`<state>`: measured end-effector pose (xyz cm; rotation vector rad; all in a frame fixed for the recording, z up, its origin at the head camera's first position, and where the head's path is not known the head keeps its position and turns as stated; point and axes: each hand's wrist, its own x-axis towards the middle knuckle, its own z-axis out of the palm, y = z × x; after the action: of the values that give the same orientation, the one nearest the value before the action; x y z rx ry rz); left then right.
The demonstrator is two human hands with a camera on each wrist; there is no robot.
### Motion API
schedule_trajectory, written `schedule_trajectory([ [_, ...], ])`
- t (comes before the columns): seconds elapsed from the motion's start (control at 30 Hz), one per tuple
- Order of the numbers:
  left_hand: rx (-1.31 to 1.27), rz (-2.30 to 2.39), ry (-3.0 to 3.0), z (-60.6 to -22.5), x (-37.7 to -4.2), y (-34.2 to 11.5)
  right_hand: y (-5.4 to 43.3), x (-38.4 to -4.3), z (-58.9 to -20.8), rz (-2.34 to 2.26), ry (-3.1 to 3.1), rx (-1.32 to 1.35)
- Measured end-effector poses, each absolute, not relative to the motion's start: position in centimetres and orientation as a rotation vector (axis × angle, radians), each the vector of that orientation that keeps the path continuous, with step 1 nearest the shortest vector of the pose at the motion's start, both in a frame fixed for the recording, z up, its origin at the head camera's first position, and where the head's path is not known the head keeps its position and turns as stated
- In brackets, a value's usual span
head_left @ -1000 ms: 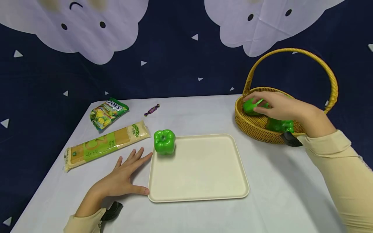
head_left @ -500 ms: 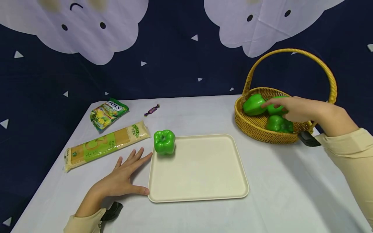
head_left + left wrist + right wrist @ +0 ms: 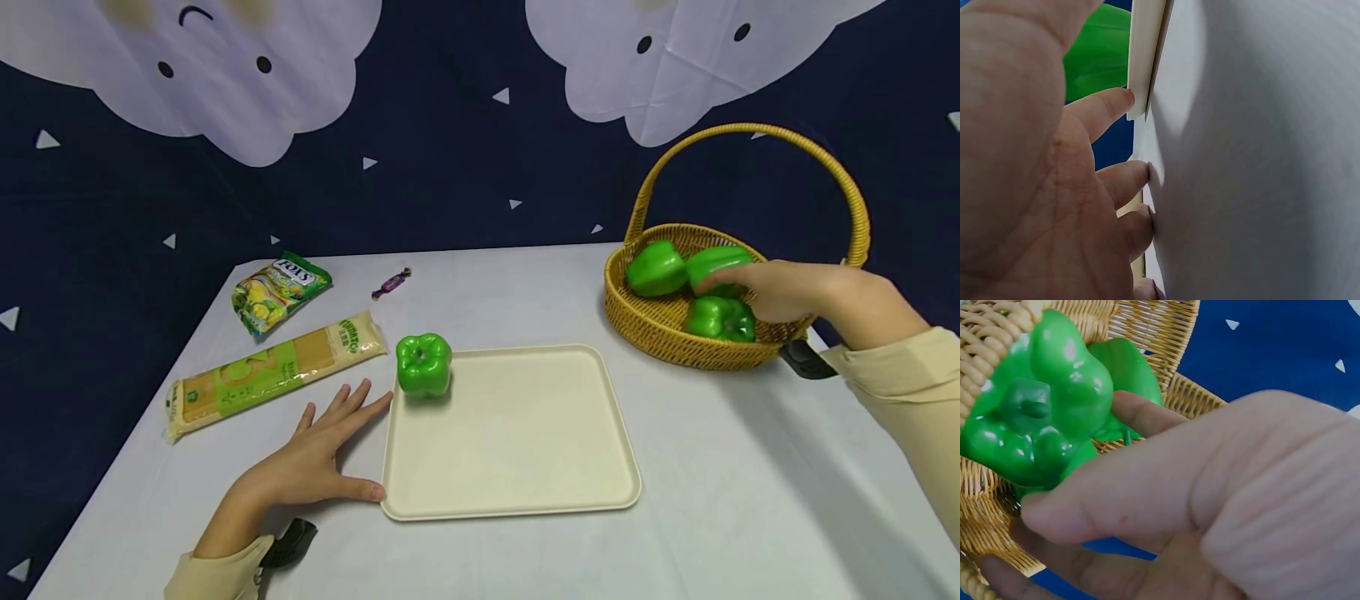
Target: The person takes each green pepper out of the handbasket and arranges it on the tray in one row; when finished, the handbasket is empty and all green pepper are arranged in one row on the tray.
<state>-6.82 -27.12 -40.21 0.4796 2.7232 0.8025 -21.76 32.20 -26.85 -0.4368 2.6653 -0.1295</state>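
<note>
Bell peppers [image 3: 721, 319], two o'clock, best cupped singly; grip of right hand [image 3: 808, 292] can't be told; tray [image 3: 517, 442] touched by wide-spread left hand [image 3: 313, 458].

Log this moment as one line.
left hand: touching edge of tray | right hand: at peppers in basket, hold unclear | basket: three peppers | tray: one pepper

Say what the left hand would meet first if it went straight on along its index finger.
The left hand would likely meet the tray, whose edge it seems to touch; the pepper stands next in line.
</note>
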Motion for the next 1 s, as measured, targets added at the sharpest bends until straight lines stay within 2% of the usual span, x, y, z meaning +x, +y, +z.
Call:
schedule_trajectory([
  [1.0, 0.458, 0.803, 2.713, -39.9, -6.7, -27.0, 32.1, -22.8, -27.5, -0.211, 2.523, -0.426],
])
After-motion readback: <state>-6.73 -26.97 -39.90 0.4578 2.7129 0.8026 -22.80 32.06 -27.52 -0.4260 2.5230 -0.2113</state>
